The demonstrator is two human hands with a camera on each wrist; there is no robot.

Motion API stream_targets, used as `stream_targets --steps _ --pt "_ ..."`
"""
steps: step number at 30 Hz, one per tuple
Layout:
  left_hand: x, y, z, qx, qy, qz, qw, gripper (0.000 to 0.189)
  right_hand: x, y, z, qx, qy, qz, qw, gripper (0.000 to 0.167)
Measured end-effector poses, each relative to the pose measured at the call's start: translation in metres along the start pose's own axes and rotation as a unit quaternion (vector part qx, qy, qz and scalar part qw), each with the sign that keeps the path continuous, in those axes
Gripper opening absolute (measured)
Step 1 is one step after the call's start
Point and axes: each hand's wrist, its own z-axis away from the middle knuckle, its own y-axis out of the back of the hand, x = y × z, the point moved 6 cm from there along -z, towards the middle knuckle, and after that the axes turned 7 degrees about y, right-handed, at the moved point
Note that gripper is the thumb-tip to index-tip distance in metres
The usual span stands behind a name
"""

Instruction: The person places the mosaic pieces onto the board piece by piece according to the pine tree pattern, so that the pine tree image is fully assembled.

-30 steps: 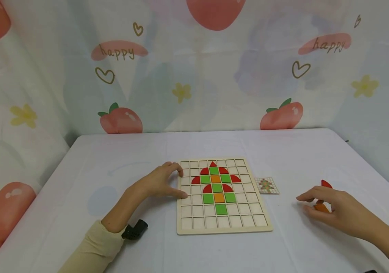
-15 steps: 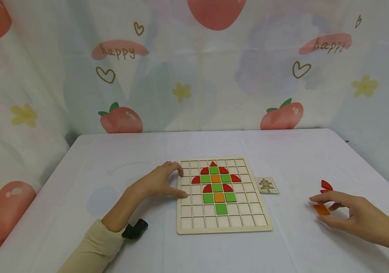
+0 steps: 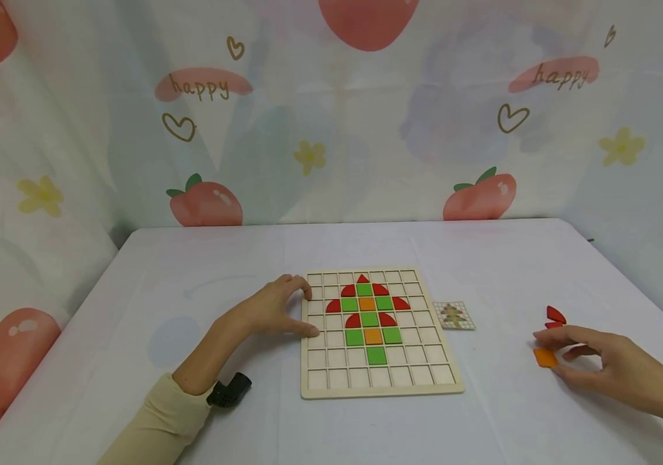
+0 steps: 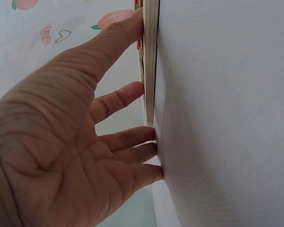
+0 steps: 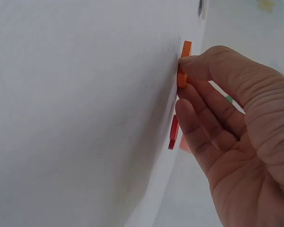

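Note:
A wooden grid board [image 3: 380,392] carries green, orange and red pieces set in a tree shape. At its left edge, my left hand [image 3: 264,310] rests thumb and index fingertips on the rim; in the left wrist view the other fingers of the left hand [image 4: 85,137] reach down to the tablecloth. On the right, my right hand [image 3: 610,361] pinches an orange tile [image 3: 544,358] close over the cloth. The right wrist view has the thumb across the orange tile [image 5: 182,78], fingers behind. Red pieces [image 3: 555,315] lie just beyond the index finger.
A small pattern card [image 3: 454,316] showing the tree lies beside the board's right edge. White cloth [image 3: 483,420] covers the table. A printed fabric backdrop [image 3: 331,129] stands behind it and at the sides. A black device [image 3: 230,390] sits at the left wrist.
My right hand has drawn back toward the right and uncovered the orange tile, which has turned slightly and now sits at the thumb tip. The left hand and board have not moved.

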Motion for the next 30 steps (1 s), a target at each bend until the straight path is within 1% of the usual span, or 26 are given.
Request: stream_targets --steps 5,8,17,21,25,30 --pt "0.000 0.000 0.001 0.002 -0.001 0.001 1.0000 0.057 0.001 -0.001 -0.001 0.003 0.003 -0.012 0.9999 0.059" --pt "-0.001 0.000 0.001 0.003 -0.003 0.000 1.0000 0.057 0.000 -0.002 -0.002 0.007 0.005 -0.006 0.9999 0.060" --pt "-0.003 -0.002 0.001 0.004 0.000 0.001 1.0000 0.057 -0.002 -0.005 -0.008 0.010 -0.008 0.003 0.9999 0.062" --pt "-0.003 -0.003 0.000 0.005 -0.004 0.001 1.0000 0.057 -0.005 -0.006 -0.011 0.009 -0.005 0.020 0.9997 0.061" --pt "-0.002 -0.003 0.000 0.004 -0.009 0.000 1.0000 0.057 -0.008 -0.005 -0.008 0.010 -0.005 0.024 0.9997 0.060" --pt "0.000 0.000 0.001 0.008 -0.011 -0.003 0.9999 0.057 -0.008 -0.006 -0.006 0.005 0.009 0.033 0.9994 0.064"
